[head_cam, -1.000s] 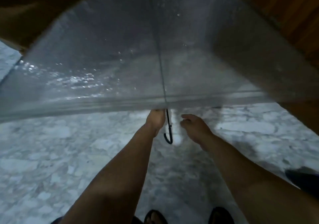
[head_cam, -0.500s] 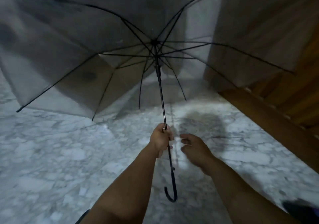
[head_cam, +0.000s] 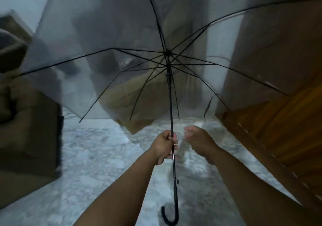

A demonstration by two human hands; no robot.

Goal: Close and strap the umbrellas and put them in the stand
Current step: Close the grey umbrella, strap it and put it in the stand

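Observation:
An open transparent umbrella (head_cam: 122, 34) with black ribs fills the upper view, its inside facing me. Its black shaft (head_cam: 171, 114) runs down to a black hooked handle (head_cam: 171, 215) near the bottom. My left hand (head_cam: 164, 146) grips the shaft midway, fingers curled round it. My right hand (head_cam: 200, 143) hovers just right of the shaft with loosely spread fingers, blurred, holding nothing. No umbrella stand is plainly visible.
The floor (head_cam: 97, 156) is pale marble. A brown sofa or armchair (head_cam: 26, 121) stands at the left. A wooden door or panel (head_cam: 278, 124) lines the right. Brown shapes show dimly through the canopy.
The umbrella has swung up from canopy-toward-me to its inside facing me. My left hand now sits higher on the shaft, with the handle hanging well below it. My right hand stays beside the shaft.

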